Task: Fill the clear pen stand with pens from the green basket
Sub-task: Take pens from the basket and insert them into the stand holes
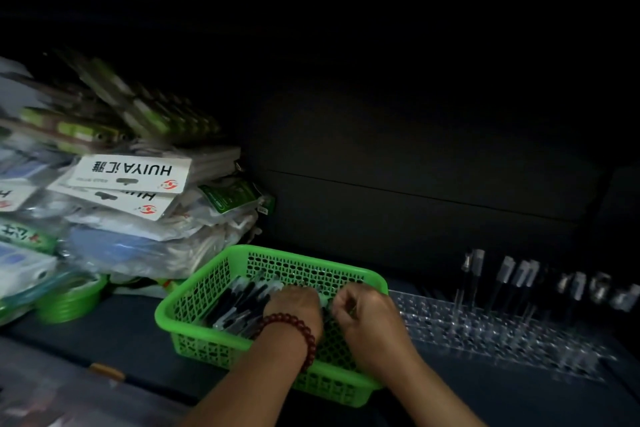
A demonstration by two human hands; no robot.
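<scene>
A green perforated basket (204,288) sits on the dark shelf and holds several black pens (239,302) with clear caps, lying at its left side. Both my hands are inside the basket. My left hand (294,308), with a red bead bracelet at the wrist, lies on the pens with its fingers curled down among them. My right hand (367,319) is just right of it, fingers curled; what they hold is hidden. To the right lies the clear pen stand (485,329), a plate of holes, with several pens (512,281) standing upright along its far side.
A tall pile of packaged stationery (124,191) rises left of the basket. A green tape roll (72,298) lies below that pile. The dark back wall (415,149) stands close behind, and a shelf runs overhead.
</scene>
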